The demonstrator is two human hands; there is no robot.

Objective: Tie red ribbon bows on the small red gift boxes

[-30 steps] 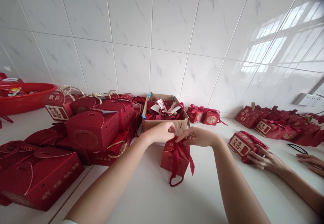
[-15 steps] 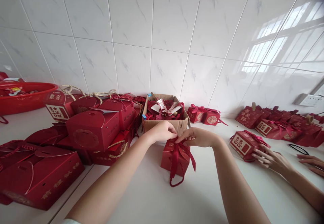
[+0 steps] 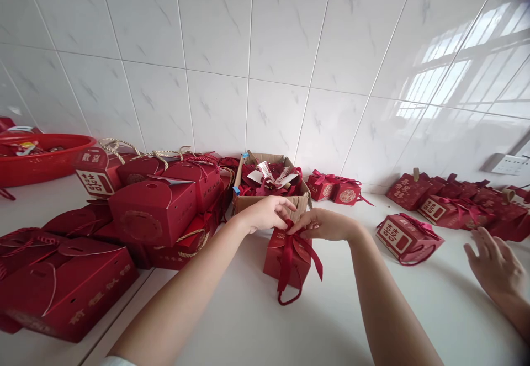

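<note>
A small red gift box (image 3: pixel 273 258) stands on the white table in front of me, with gold print on its sides. A dark red ribbon (image 3: pixel 286 264) is looped at its top, and its tails hang down the near side. My left hand (image 3: pixel 269 213) is closed at the ribbon's knot, its upper fingers slightly raised. From the other side, my right hand (image 3: pixel 329 224) pinches the ribbon between thumb and forefinger. A twisted red cord (image 3: pixel 292 301) hangs from the box onto the table. The exact grip behind the loop is partly hidden.
Behind stands a cardboard carton (image 3: pixel 271 206) of red ribbons and tags. Stacked red boxes (image 3: pixel 153 211) crowd the left, near a red basin (image 3: pixel 49 167). Two ribboned boxes (image 3: pixel 346 194) sit by the wall. At right are another box (image 3: pixel 399 238) and a co-worker's hand (image 3: pixel 497 264).
My left fingers have lifted and spread a little at the knot; my right hand stays nearly still. The co-worker's hand has let go of the right-hand box and moved away to the right.
</note>
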